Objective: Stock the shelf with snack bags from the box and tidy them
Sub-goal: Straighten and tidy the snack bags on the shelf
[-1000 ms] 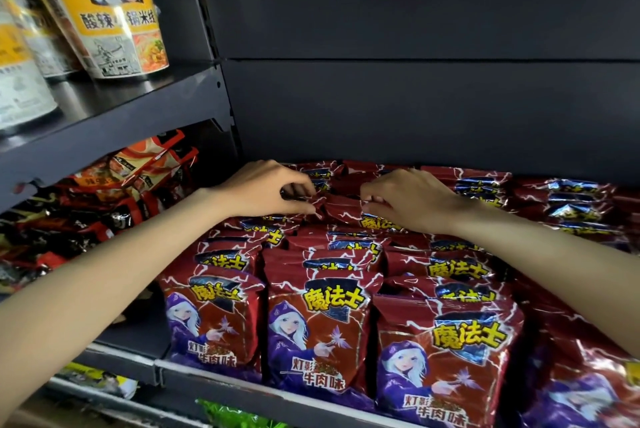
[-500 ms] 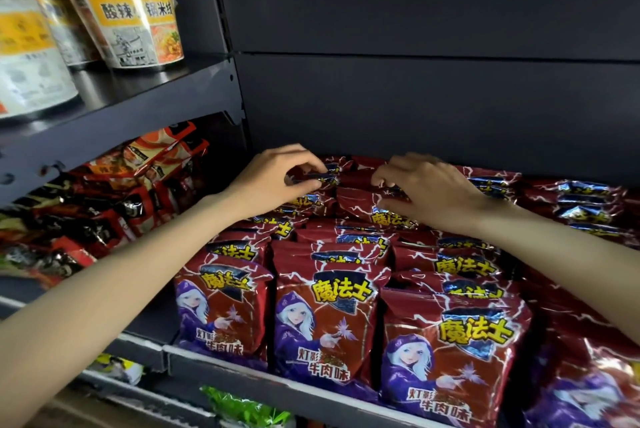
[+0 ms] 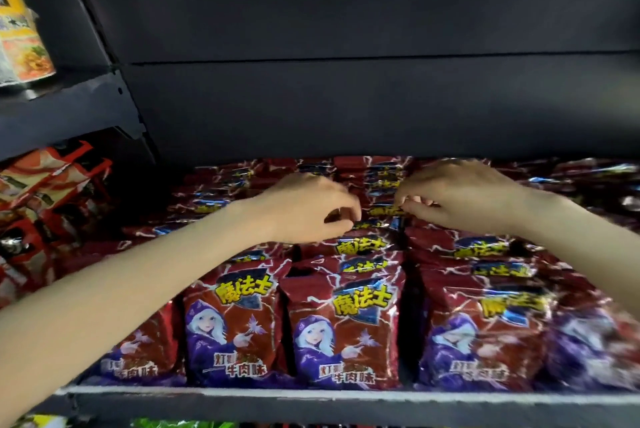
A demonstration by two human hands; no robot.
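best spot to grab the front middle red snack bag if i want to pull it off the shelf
Grip the front middle bag by its top edge, coming from above and in front. It stands upright with neighbouring bags tight against both sides and the shelf lip across its bottom, so only the crimped top is free to pinch. Both hands are further back in the rows, so its top is unobstructed.

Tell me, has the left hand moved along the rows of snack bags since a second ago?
Cannot tell: the camera shifted, and the left hand sits mid-depth over the red snack bags as before.
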